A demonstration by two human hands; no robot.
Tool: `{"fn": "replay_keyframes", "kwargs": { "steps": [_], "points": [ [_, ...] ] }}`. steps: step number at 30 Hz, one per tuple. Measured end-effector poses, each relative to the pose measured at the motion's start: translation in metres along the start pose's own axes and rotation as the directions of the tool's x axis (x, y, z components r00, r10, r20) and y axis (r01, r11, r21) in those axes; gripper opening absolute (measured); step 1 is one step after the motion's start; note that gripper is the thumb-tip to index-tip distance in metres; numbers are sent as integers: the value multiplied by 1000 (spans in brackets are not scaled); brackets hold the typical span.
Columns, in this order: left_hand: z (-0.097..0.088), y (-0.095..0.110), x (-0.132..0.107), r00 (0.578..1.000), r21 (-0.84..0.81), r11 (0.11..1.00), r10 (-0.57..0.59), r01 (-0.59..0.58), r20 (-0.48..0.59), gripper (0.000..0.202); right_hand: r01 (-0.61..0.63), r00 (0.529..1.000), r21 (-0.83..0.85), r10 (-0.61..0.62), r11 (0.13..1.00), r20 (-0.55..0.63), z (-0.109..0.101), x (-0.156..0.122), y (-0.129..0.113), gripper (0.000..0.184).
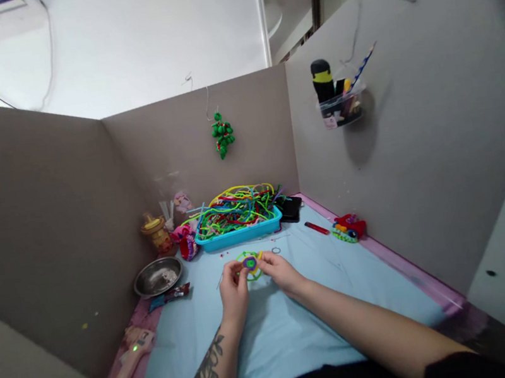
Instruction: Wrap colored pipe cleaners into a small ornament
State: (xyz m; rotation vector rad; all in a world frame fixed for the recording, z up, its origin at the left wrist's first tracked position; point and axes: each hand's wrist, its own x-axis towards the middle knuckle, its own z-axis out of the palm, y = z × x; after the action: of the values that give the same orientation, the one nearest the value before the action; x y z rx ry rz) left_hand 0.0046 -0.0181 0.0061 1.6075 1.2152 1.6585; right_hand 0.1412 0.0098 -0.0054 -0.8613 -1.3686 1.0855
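My left hand and right hand pinch a green-and-purple pipe-cleaner flower between closed fingertips, above the blue mat.

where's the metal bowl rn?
Head view: the metal bowl sits left on the table beside the left partition, just in front of the yellow-capped bottle, left of the left hand pinching the pipe-cleaner ring.

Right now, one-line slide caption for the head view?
Left hand and right hand hold a green-and-purple pipe-cleaner piece above a light-blue mat, blue tray of pipe cleaners behind.
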Motion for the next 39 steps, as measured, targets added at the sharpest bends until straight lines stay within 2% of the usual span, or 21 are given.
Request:
{"fn": "replay_keyframes", "kwargs": {
  "steps": [7,10,14,18,22,26,28,33,39],
  "points": [
    [-2,3,4,992,-45,993,-109,112,64,36,15,999,9,-15,1000,-36,-2,2,0,38],
    [-1,6,5,990,-22,997,-72,75,119,39,25,999,15,-24,1000,-44,-3,2,-1,37],
    [0,5,4,977,8,1000,-22,21,211,31,3,999,52,-1,999,-35,-2,1,-1,36],
    [1,5,2,980,30,999,-41,36,196,37,-36,999,88,36,995,-4,-1,0,-2,37],
    [2,6,1,984,25,998,-63,60,165,34,-68,997,41,69,997,-28,0,-1,-1,33],
    [3,3,1,982,-81,989,-113,126,149,35,46,986,-114,-63,992,-152,-4,-1,-2,26],
    [3,-1,2,979,-134,976,-155,173,135,38,105,974,-191,-140,976,-177,-7,-1,-4,22],
    [4,-6,4,971,-192,954,-208,229,119,40,204,954,-303,-259,931,-151,-13,-4,-9,15],
    [4,-2,3,970,-237,945,-193,224,145,39,208,969,-288,-238,935,-72,-11,-6,-11,16]
  ]
}}
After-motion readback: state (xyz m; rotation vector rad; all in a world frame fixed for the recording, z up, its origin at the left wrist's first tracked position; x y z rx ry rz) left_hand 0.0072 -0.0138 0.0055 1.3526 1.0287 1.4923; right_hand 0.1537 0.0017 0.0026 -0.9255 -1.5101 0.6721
